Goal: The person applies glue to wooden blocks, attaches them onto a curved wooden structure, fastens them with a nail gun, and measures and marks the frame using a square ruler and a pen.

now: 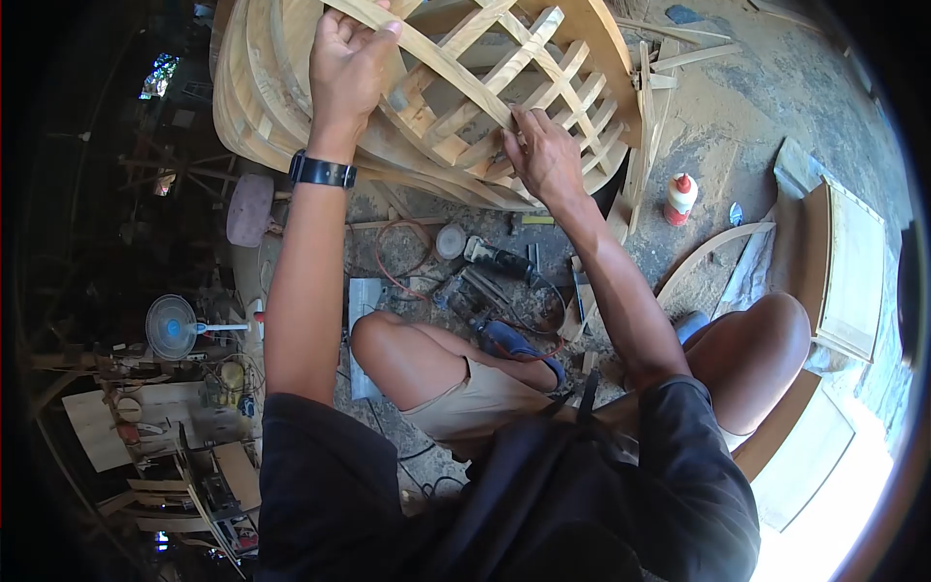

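Note:
A wooden frame with curved stacked rims (262, 87) and a lattice of crossed slats (529, 58) fills the top of the head view. One long light slat (441, 66) runs diagonally over the lattice. My left hand (349, 73) is closed round the upper left part of this slat, its thumb along the edge; a black watch is on that wrist. My right hand (545, 155) pinches the slat's lower right end, fingers bent, close to the frame's front rim. The fingertips of the right hand are partly hidden behind the wood.
Below the frame lie a power tool (499, 260), a round lid (450, 241) and cables. At right are a glue bottle (681, 199), loose strips (645, 145), a curved strip (708, 254) and a curved panel (853, 272). A fan (173, 327) stands left.

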Action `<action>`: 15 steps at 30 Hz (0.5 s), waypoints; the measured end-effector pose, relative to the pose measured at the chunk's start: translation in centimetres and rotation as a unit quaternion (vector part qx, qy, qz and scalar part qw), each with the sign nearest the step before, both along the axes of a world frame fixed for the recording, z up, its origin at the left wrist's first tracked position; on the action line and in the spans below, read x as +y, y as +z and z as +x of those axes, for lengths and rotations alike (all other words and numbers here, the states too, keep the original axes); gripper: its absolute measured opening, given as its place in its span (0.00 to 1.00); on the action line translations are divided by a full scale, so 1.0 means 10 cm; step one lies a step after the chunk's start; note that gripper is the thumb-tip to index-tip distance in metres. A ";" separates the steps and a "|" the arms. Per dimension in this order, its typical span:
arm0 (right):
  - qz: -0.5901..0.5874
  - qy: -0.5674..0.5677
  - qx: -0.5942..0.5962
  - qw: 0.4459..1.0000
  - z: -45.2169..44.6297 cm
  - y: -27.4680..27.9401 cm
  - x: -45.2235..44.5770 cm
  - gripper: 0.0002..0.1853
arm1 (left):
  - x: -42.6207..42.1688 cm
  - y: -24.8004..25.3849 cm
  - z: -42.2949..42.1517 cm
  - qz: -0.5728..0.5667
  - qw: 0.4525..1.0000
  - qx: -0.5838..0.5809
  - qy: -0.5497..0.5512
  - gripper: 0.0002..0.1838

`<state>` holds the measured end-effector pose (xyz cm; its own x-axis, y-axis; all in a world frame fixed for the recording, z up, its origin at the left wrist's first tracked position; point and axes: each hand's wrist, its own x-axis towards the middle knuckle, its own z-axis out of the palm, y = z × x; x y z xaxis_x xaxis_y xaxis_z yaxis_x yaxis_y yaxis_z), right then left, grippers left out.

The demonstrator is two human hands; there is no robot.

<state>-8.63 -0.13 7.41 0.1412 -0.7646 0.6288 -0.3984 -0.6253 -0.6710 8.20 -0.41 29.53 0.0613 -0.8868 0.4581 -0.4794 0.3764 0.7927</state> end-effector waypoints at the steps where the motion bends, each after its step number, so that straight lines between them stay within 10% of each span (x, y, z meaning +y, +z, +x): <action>1: 0.008 0.028 -0.015 0.999 -0.04 0.01 -0.01 0.18 | -0.04 0.00 0.01 -0.037 0.999 -0.004 -0.019 0.31; 15: 0.172 0.040 -0.127 0.976 -0.21 -0.38 0.00 0.25 | 0.00 -0.18 -0.06 -0.065 0.997 -0.035 -0.025 0.28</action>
